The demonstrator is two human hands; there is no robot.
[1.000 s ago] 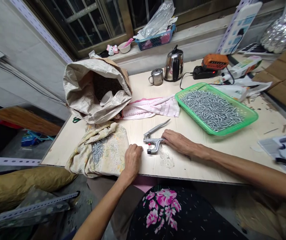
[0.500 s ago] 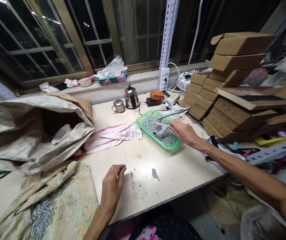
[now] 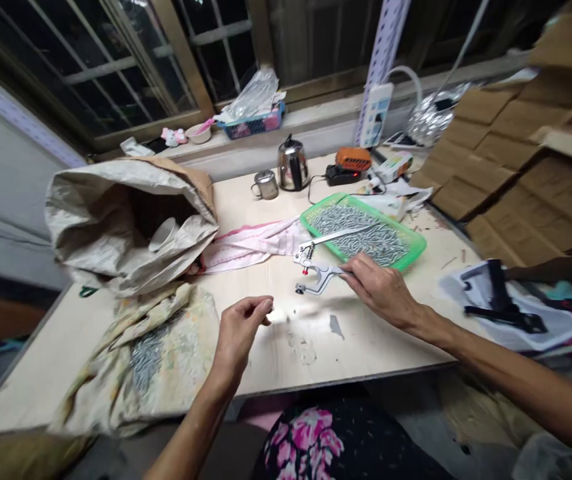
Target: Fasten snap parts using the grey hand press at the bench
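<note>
My right hand [image 3: 379, 293] grips a grey metal hand-press pliers [image 3: 322, 275] with a long lever, a spring and a small red tip. Its C-shaped jaw points left, above the table. Behind the pliers sits a green plastic basket [image 3: 419, 249] filled with small silvery metal pieces [image 3: 373, 237]. Left of the pliers, my left hand [image 3: 239, 327] is raised over the table, thumb and fingertips pinched together. Whatever is between those fingertips is too small to make out. More small metal pieces [image 3: 147, 357] lie on a patterned cloth [image 3: 193, 360] at the left.
A large open sack [image 3: 81, 220] with a white cup [image 3: 163, 233] stands at the left. A pink-white towel [image 3: 256, 247], steel mug [image 3: 266, 185], kettle [image 3: 293, 167] and orange battery [image 3: 353, 159] are farther back. Cardboard boxes [image 3: 486, 173] are stacked right, behind black parts on paper [image 3: 503, 300].
My right hand has brought the pliers from over the basket towards me, with the lever now spread from the jaw. My left hand has risen slightly. The view has turned left.
</note>
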